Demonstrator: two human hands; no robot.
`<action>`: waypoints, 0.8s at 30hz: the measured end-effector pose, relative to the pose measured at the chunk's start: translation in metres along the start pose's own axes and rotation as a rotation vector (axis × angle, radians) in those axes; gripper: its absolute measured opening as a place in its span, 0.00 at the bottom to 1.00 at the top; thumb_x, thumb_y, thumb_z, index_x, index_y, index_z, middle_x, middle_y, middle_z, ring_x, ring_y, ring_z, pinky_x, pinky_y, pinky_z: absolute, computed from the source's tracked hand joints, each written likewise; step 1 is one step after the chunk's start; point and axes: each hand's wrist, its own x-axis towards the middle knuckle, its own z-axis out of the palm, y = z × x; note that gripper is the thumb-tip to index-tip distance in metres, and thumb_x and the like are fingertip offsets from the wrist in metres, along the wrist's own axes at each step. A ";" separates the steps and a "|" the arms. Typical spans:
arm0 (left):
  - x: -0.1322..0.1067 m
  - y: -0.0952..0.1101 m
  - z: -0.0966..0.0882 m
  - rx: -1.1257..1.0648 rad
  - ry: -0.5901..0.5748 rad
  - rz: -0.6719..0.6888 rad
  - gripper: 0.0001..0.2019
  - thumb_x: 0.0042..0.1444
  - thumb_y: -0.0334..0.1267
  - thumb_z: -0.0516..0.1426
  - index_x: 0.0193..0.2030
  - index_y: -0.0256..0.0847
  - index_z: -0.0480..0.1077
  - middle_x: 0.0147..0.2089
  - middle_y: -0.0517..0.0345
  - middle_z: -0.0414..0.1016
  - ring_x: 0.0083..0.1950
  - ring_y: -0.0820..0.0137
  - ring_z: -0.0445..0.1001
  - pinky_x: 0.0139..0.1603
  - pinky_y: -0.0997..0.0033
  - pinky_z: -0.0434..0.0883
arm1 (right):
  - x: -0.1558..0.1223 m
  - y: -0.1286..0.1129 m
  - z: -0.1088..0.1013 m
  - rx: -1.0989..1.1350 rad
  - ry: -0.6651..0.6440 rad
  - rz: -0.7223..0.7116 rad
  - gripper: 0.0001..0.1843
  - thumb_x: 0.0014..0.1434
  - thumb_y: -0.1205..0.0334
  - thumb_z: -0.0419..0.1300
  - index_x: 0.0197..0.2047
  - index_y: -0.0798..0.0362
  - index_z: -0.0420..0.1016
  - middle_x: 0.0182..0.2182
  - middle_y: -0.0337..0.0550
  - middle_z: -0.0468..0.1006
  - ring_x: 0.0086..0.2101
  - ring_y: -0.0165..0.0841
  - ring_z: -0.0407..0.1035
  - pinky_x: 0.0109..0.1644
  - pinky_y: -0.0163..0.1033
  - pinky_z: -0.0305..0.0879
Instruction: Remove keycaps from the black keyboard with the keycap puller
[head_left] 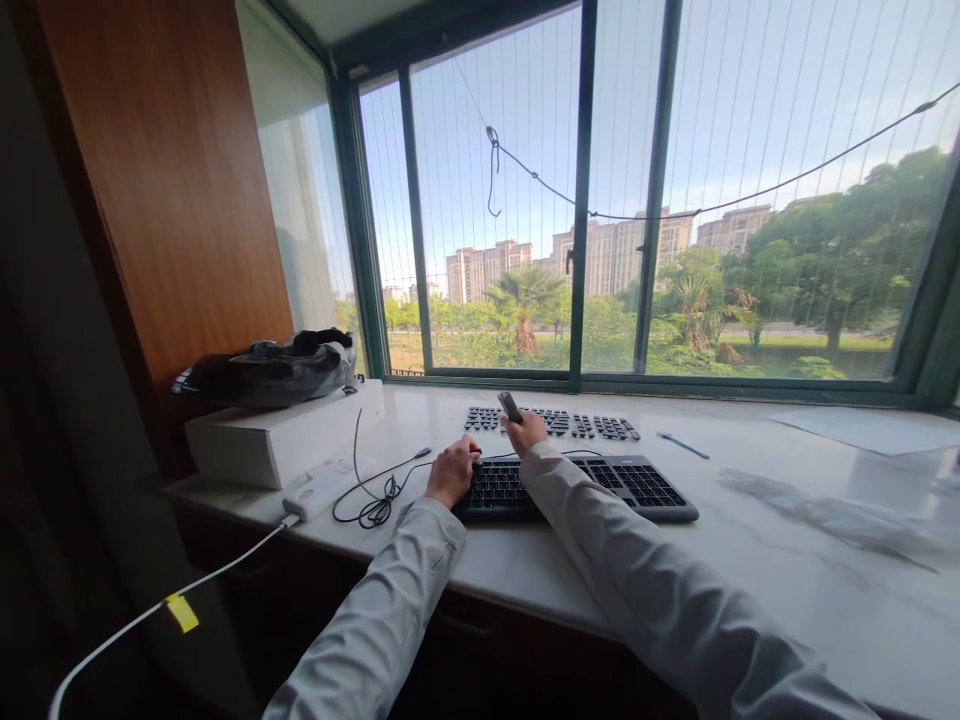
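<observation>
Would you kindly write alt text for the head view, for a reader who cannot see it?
At a white counter under a wide window, the right hand lifts a small dark object above a black keyboard, whose left end the left hand steadies. Loose keycaps lie in rows behind.

Keyboard (600, 485) lies under both hands; loose keycaps (570, 424) behind right hand (525, 433); coiled cable (379, 505) left of left hand (451, 472); pen (682, 445) right.
</observation>
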 end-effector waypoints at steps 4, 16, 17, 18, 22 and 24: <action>0.001 -0.001 0.002 -0.008 0.002 -0.007 0.07 0.61 0.38 0.50 0.44 0.45 0.66 0.42 0.56 0.76 0.41 0.68 0.73 0.41 0.72 0.64 | -0.016 0.015 -0.050 -0.614 -0.174 -0.113 0.14 0.54 0.54 0.55 0.29 0.54 0.78 0.29 0.49 0.77 0.34 0.39 0.71 0.38 0.39 0.61; 0.000 0.001 0.001 0.013 -0.025 0.013 0.09 0.61 0.38 0.50 0.44 0.47 0.70 0.46 0.58 0.75 0.46 0.67 0.73 0.45 0.71 0.65 | -0.045 0.089 -0.137 -0.949 -0.303 0.072 0.17 0.58 0.55 0.50 0.41 0.48 0.79 0.40 0.53 0.78 0.41 0.44 0.71 0.44 0.46 0.61; 0.000 0.002 0.001 0.019 -0.023 0.013 0.10 0.61 0.38 0.49 0.44 0.46 0.70 0.46 0.58 0.75 0.45 0.67 0.73 0.45 0.71 0.65 | -0.043 0.092 -0.137 -0.945 -0.304 0.078 0.17 0.58 0.56 0.50 0.41 0.48 0.79 0.40 0.53 0.78 0.41 0.44 0.71 0.43 0.46 0.61; 0.000 0.002 0.001 0.025 -0.024 0.014 0.11 0.62 0.38 0.47 0.44 0.46 0.70 0.47 0.57 0.75 0.45 0.68 0.73 0.44 0.71 0.65 | -0.042 0.093 -0.138 -0.940 -0.299 0.078 0.17 0.57 0.56 0.50 0.41 0.48 0.79 0.40 0.53 0.78 0.41 0.44 0.71 0.43 0.46 0.61; 0.001 0.001 0.002 0.038 -0.036 0.028 0.13 0.63 0.37 0.46 0.44 0.46 0.70 0.46 0.58 0.75 0.44 0.69 0.73 0.43 0.73 0.65 | -0.039 0.096 -0.138 -0.926 -0.291 0.061 0.16 0.57 0.56 0.51 0.39 0.48 0.79 0.39 0.53 0.78 0.40 0.44 0.72 0.42 0.46 0.62; 0.001 0.000 0.002 0.052 -0.035 0.035 0.13 0.62 0.37 0.45 0.44 0.47 0.70 0.45 0.59 0.75 0.43 0.69 0.73 0.42 0.73 0.65 | -0.039 0.097 -0.138 -0.913 -0.295 0.054 0.17 0.57 0.55 0.50 0.39 0.49 0.79 0.38 0.54 0.78 0.40 0.45 0.72 0.42 0.46 0.62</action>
